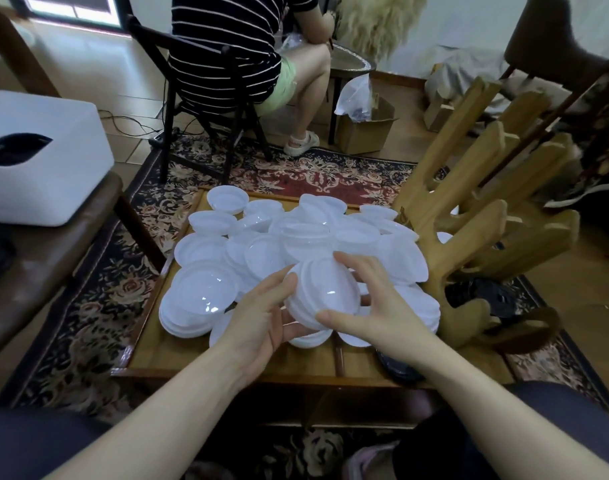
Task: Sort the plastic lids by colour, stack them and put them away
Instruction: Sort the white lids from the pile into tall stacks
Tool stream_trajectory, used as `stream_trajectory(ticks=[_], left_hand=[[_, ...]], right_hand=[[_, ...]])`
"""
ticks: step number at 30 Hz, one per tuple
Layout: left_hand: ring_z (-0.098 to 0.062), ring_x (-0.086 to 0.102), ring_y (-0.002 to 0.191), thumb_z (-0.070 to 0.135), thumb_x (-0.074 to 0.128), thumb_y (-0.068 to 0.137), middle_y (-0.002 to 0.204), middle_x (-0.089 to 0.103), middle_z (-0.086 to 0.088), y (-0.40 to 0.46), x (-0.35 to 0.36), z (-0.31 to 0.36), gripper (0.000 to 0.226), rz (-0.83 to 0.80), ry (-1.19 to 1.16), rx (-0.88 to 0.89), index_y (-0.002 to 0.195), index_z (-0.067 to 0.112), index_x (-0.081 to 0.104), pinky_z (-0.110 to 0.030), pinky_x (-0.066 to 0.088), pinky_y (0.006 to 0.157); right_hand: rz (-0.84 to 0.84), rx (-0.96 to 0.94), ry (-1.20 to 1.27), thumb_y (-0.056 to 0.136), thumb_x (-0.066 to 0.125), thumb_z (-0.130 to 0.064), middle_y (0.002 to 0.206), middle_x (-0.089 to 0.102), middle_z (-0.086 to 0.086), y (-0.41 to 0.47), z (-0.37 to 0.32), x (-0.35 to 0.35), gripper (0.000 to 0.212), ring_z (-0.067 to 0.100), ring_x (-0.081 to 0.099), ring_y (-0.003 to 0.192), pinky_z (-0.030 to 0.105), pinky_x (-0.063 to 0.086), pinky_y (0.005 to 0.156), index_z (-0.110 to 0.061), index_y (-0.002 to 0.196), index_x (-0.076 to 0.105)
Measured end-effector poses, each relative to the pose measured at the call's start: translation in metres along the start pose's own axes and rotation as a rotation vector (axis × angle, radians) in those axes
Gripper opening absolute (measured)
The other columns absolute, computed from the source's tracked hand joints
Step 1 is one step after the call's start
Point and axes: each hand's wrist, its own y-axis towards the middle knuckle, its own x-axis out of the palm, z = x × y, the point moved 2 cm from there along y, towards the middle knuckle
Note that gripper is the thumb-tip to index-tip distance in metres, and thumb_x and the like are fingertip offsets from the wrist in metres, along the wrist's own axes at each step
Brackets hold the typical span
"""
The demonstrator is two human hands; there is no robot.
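Held stack of white lids [322, 297]: raised just above the near part of the white lid pile [296, 244], gripped from both sides — left hand [261, 317] cupping beneath, right hand [372, 299] with fingers curled over its rim. Progress is judged early: most lids lie loose and unstacked on the tabletop [226, 358]. Right of the pile a wooden rack [469, 216] crowds movement; the near tabletop edge offers room.

A tilted stack of white plastic lids [322, 296] sits at frame centre, above a loose heap of white lids [261, 244] spread mid-frame.
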Motion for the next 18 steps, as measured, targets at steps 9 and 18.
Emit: stream_trajectory(ticks=[9,18], left_hand=[[-0.024,0.071,0.104,0.039,0.074,0.082,0.119,0.073,-0.007,-0.0033,0.0033,-0.0001,0.05,-0.028,0.137,0.018,0.126,0.017,0.065,-0.035,0.061,0.075],[-0.024,0.072,0.097,0.031,0.068,0.073,0.11,0.075,-0.006,0.0004,-0.0004,-0.0074,0.043,-0.024,0.215,0.074,0.116,0.025,0.07,-0.033,0.059,0.076]], right_hand=[[0.029,-0.007,-0.016,0.057,0.073,-0.062,0.135,0.04,-0.029,-0.0039,-0.0016,0.0066,0.082,-0.008,0.034,0.128,0.025,0.039,0.103,-0.05,0.13,0.038],[0.017,0.01,-0.008,0.054,0.079,-0.063,0.132,0.04,-0.026,-0.005,-0.001,0.0089,0.085,-0.011,0.036,0.123,0.013,0.035,0.091,-0.047,0.126,0.036]])
